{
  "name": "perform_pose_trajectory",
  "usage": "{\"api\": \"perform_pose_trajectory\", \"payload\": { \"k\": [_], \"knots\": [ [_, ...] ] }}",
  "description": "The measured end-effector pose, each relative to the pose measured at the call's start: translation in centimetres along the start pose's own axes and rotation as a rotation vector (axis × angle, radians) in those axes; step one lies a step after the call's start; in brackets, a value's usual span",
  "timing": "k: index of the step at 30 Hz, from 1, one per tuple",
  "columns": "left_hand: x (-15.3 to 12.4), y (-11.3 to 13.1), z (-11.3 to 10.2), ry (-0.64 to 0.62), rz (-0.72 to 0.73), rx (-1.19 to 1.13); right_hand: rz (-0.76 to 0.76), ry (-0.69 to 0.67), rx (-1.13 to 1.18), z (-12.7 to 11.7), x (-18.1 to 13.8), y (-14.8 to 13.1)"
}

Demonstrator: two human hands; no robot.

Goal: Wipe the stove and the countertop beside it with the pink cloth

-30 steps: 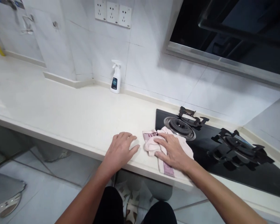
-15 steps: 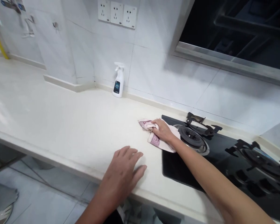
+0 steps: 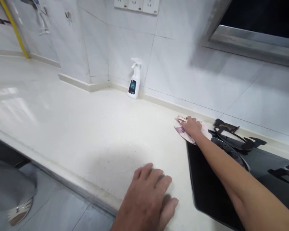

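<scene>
On the pale stone countertop [image 3: 74, 128], the right hand [image 3: 192, 125] is curled over a bunched pink cloth [image 3: 181, 130], pressing it down near the tiled wall [image 3: 173, 64] and just beside the black glass gas hob [image 3: 212, 189]. The cloth's folds are hard to make out under the fingers. The left hand [image 3: 146, 199] lies open, palm down, on the counter's front edge, holding nothing. Further along the wall stands a white spray bottle [image 3: 134, 78].

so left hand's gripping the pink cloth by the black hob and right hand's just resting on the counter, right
Swapped, as the head view shows: the right hand grips the pink patterned cloth beside the black glass gas hob, and the left hand rests on the white counter.
</scene>
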State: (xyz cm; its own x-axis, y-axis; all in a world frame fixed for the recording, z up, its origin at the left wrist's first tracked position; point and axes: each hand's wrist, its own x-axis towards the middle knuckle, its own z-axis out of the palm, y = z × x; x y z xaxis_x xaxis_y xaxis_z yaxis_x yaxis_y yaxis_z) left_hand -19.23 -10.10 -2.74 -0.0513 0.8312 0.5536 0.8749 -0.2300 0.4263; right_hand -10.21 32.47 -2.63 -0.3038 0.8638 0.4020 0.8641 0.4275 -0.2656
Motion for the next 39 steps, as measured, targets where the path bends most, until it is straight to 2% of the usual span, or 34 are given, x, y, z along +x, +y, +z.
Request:
{"api": "perform_pose_trajectory", "payload": {
  "k": [6, 10, 17, 24, 31, 33, 37, 39],
  "knots": [
    [-0.4, -0.5, 1.1, 0.005, -0.006, -0.006, -0.197, -0.061, -0.031, 1.0, 0.8, -2.9],
    [-0.6, -0.2, 0.8, 0.001, -0.024, -0.020, -0.300, -0.092, -0.053, 0.8, -0.6, -4.7],
    [-0.4, 0.3, -0.6, -0.015, -0.120, -0.059, -0.361, -0.147, -0.068, -1.4, -5.9, -6.6],
    [-0.2, 0.0, -0.9, 0.027, -0.202, -0.007, -0.426, -0.154, 0.022, -4.2, -14.1, -8.3],
    [0.5, -0.6, -0.8, 0.029, -0.241, 0.031, -0.570, -0.166, 0.208, -7.1, -22.8, -9.1],
    [0.7, -0.7, -0.9, -0.012, -0.247, 0.057, -0.606, -0.170, 0.349, -7.8, -24.8, -9.5],
    [0.8, -0.7, -1.2, -0.108, -0.223, 0.142, -0.527, -0.130, 0.753, -9.3, -26.8, -9.4],
    [0.6, -0.3, -1.2, -0.105, -0.205, 0.212, -0.466, -0.090, 0.827, -10.5, -26.4, -8.3]
  ]
}}
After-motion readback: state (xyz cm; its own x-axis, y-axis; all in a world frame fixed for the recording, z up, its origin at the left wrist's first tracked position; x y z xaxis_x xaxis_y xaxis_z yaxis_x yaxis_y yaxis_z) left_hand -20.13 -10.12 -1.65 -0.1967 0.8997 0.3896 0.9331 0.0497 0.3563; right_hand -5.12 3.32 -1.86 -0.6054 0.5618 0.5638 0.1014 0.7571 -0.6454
